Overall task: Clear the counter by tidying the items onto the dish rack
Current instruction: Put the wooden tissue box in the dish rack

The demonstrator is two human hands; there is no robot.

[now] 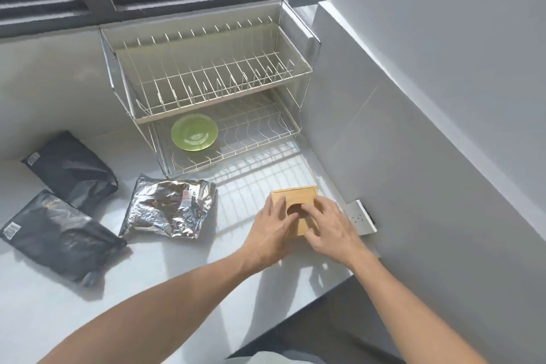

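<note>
Hands, left (273, 224) and right (331, 227), flank the box (297, 201) lying on the counter (177, 289), fingers seemingly just closing on it, with the rack (212, 80) straight ahead beyond it.

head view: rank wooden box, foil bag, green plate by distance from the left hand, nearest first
1. wooden box: under the left hand, touching it.
2. foil bag: on the counter, to the hand's left.
3. green plate: beyond, on the dish rack's lower tier.
</note>
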